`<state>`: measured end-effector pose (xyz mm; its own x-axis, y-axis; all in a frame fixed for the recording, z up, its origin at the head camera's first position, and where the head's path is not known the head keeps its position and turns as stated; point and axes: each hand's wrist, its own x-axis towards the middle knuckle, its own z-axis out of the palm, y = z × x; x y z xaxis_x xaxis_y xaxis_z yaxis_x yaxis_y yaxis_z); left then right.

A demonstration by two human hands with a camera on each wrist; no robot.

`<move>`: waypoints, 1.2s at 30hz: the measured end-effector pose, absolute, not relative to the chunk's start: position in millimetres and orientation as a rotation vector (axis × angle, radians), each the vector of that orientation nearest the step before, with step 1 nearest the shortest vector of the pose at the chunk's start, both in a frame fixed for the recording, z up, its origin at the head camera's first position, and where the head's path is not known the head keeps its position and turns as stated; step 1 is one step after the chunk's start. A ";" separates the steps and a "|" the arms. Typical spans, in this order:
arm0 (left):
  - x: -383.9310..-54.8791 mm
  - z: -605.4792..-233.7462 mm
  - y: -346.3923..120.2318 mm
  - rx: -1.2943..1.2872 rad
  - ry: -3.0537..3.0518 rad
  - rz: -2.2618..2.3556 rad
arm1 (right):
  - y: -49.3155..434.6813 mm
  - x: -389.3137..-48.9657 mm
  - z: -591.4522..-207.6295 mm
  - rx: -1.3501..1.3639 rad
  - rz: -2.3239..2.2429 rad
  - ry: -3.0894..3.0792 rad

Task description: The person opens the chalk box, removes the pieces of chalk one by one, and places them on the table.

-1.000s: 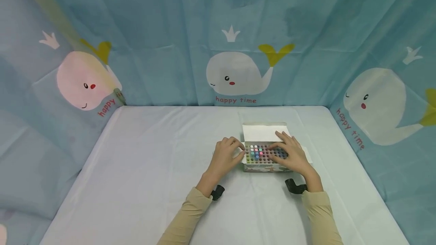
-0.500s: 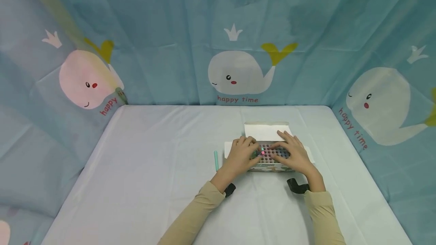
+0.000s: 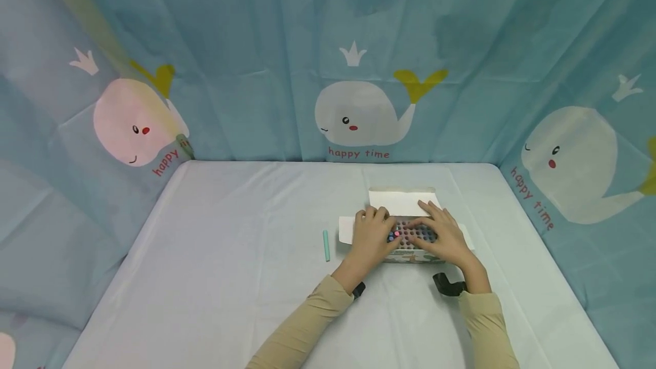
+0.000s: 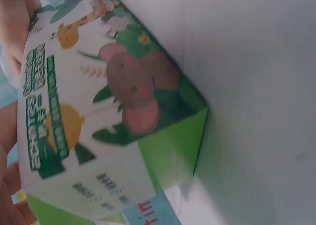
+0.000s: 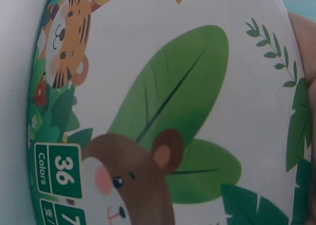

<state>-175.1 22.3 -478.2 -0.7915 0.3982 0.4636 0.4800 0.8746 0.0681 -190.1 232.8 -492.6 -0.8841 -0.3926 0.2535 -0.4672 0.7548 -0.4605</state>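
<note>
A cardboard box (image 3: 410,257) printed with cartoon animals stands on the table with its white flaps folded out. Inside it are rows of round holes; pink and blue stick ends (image 3: 393,235) show near its left part. My left hand (image 3: 370,238) reaches over the left part of the box, thumb and index finger apart beside those ends. What lies under its palm is hidden. Over the right part rests my right hand (image 3: 446,238), fingers spread and thumb apart from the index finger, nothing seen between them. A teal stick (image 3: 326,245) lies on the table left of the box.
White cloth covers the table (image 3: 246,278). Behind it hangs a blue curtain (image 3: 256,118) with whale prints. The raised back flap (image 3: 400,203) stands behind the hands, and a side flap (image 3: 345,229) sticks out left. Black wrist mounts (image 3: 447,285) sit near the box front.
My left hand has moved right from the box's left edge to over its stick ends, uncovering the teal stick on the table. The right hand stays in place.
</note>
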 end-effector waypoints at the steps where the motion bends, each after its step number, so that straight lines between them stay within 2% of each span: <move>1: -174.6 -478.7 23.4 -0.634 -2.602 -0.257 | 232.9 -189.8 -492.6 0.692 0.794 -2.807; 13: -174.0 -477.6 26.8 -0.560 -2.641 -0.501 | 233.6 -190.3 -492.8 0.693 0.790 -2.806; 36: -173.2 -456.8 2.4 -0.547 -2.351 -1.491 | 234.2 -190.5 -495.2 0.675 0.787 -2.805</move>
